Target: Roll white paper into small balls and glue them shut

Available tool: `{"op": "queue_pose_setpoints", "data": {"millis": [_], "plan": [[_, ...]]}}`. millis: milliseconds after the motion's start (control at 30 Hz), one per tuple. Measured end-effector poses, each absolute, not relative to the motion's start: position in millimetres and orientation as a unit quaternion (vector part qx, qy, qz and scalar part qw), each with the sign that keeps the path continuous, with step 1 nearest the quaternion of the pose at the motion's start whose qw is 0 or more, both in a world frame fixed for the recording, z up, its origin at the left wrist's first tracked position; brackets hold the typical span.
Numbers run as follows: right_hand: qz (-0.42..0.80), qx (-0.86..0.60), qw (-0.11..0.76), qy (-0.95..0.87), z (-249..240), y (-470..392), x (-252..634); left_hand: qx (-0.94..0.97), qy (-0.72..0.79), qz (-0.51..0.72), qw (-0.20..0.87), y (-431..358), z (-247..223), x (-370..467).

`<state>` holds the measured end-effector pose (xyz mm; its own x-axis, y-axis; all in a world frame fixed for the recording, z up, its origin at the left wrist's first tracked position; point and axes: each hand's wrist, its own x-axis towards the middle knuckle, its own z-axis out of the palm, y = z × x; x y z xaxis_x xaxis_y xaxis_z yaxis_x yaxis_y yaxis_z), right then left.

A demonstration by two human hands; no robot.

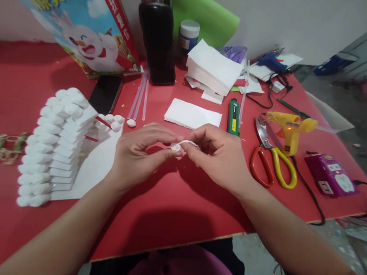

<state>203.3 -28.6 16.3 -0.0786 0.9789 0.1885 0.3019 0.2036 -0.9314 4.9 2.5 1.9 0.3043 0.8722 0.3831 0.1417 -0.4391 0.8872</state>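
Note:
Over the middle of the red table, a small white rolled strip (176, 147) is pinched between both hands. My left hand (142, 153) has its thumb and fingertips on the coiled end. The loose end of the strip lies between the thumb and fingers of my right hand (221, 156). Just beyond the hands is a stack of white paper strips (193, 114). On the left, rows of white rolled pieces with flat tails (42, 147) are fanned out over a white sheet (102, 165).
Right of my hands are scissors (266, 153), a yellow glue gun (291, 129), a green cutter (233, 117) and a purple power socket (332, 175) with cords. Behind stand a black phone-like object (158, 44), a colourful box (87, 32) and a white-lidded jar (189, 36).

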Motion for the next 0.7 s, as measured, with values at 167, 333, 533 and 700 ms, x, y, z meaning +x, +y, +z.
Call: {"op": "queue_pose_setpoints", "data": {"millis": [167,333,533,700], "plan": [[0.367,-0.513,0.468,-0.619,14.0,-31.7,200.7,0.677,0.393,0.456,0.425,-1.7,0.5,6.9],[0.295,-0.494,0.485,-0.658,10.8,-33.8,197.1,0.627,0.438,0.456,0.455,-5.4,2.3,10.2],[0.244,-0.471,0.483,-0.697,9.5,-32.3,198.2,0.588,0.434,0.469,0.496,-5.9,4.5,12.5],[0.229,-0.451,0.468,-0.725,7.9,-31.1,200.9,0.595,0.42,0.456,0.511,-3.8,5.3,10.1]]}}
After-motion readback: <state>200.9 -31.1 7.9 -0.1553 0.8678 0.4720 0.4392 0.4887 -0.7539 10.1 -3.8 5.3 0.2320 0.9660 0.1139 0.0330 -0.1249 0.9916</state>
